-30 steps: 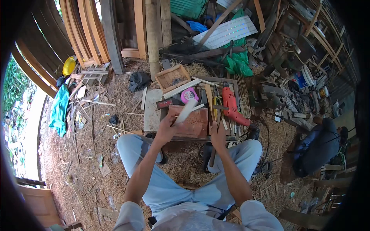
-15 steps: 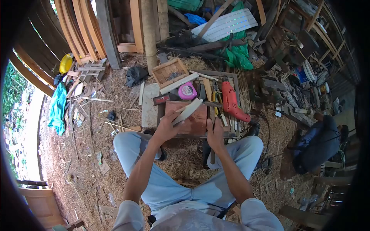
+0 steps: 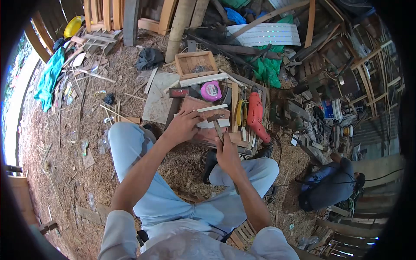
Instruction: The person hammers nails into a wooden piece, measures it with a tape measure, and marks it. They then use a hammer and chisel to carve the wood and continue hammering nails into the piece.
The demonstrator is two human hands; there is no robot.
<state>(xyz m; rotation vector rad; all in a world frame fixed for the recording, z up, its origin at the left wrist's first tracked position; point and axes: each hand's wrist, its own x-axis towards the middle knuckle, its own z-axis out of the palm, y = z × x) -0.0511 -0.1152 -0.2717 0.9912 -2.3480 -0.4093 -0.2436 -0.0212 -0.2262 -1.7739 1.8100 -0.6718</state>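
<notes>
My right hand (image 3: 227,152) is wrapped round the handle of a hammer (image 3: 218,128), whose head lies over a pale piece of wood (image 3: 222,123). My left hand (image 3: 184,126) grips the left end of this wood with bent fingers, close to the hammer head. A thin pale wooden strip (image 3: 215,107) runs just beyond it. Beneath both is a reddish board (image 3: 195,104) on a low work table. Past my hands lie a pink tape measure (image 3: 211,91), yellow-handled pliers (image 3: 241,113) and a red power drill (image 3: 257,115).
A wooden box (image 3: 196,63) holding small nails stands at the table's far end. A flat grey board (image 3: 159,97) lies left of the table on shavings. A person (image 3: 331,184) crouches at the right. Wooden frames and scrap (image 3: 102,41) lie at the back left.
The pale wood, earlier raised at a slant in my left hand, now lies across the board. My right hand has brought the hammer up and left over it. The view has shifted.
</notes>
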